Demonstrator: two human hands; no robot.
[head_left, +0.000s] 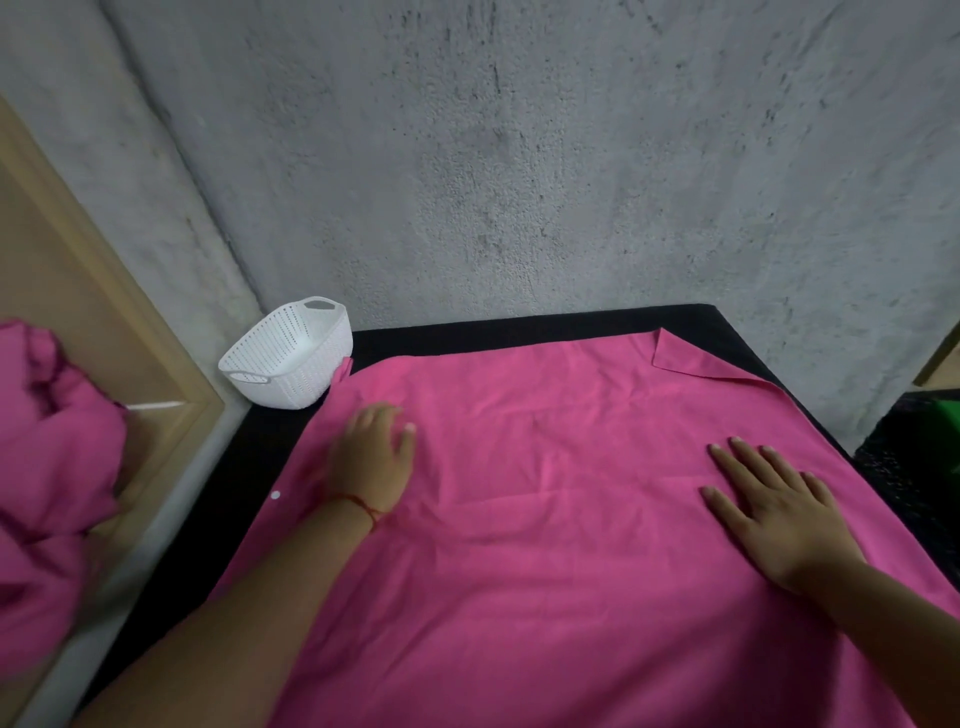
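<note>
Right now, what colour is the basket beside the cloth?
White, perforated plastic basket, clearest in the head view.

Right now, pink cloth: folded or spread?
Spread: the pink cloth lies flat across the black surface; only its far right corner is folded over.

Both hands (576, 488) flat on pink cloth (545, 519)

Left grip (371, 457) palm-down, right grip (774, 512) flat — fingers spread
</note>
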